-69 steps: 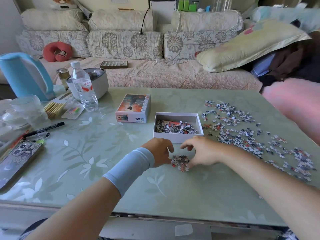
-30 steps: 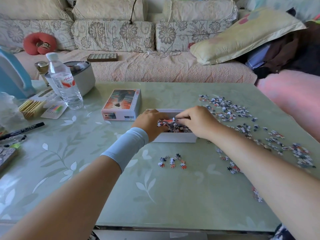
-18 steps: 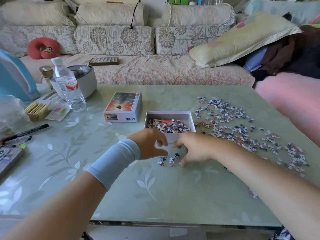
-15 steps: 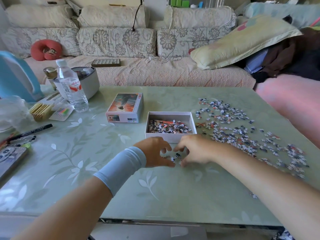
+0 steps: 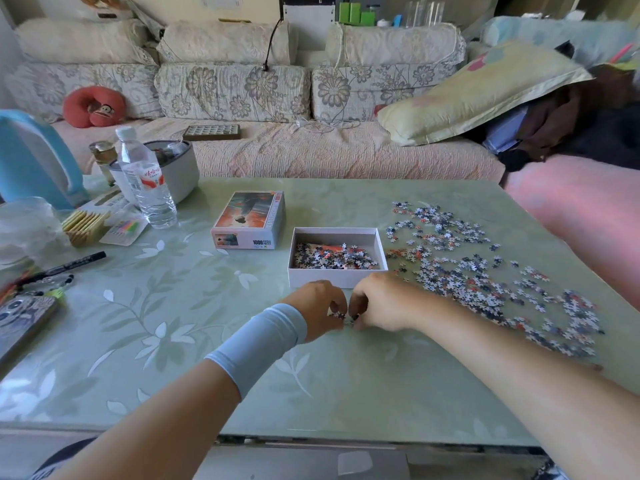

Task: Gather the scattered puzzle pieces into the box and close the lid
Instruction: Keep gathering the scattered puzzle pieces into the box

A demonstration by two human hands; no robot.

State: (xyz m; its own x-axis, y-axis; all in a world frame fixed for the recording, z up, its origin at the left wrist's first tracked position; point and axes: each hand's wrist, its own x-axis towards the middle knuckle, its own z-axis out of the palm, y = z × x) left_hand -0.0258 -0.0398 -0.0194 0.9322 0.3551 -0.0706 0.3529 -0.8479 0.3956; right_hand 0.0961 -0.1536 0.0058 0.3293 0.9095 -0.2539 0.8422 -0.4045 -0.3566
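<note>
Puzzle pieces [image 5: 485, 278], where are they lying right now?

— Most are spreading over the right side of the tabletop [image 5: 207, 323], to the right of the open box [image 5: 337, 279]. More are sitting in a layer inside the box.

— And what are my hands doing?

— You are holding your left hand [image 5: 318, 306] and right hand [image 5: 381, 303] close together just in front of the box's near wall, low on the tabletop. Both are curling their fingers inward and pinching a small cluster [image 5: 341, 315] of pieces between them. The fingers are hiding most of it, so I cannot tell how many you are gripping.

— Where is the lid?

— The lid [image 5: 249, 220] is lying picture side up, just left of the box and a little farther back, not touching it. A light blue wristband [image 5: 259, 341] is wrapping your left wrist. A water bottle [image 5: 147, 181] is standing upright at the far left, and a black marker [image 5: 69, 266] is lying nearer you on that side.
</note>
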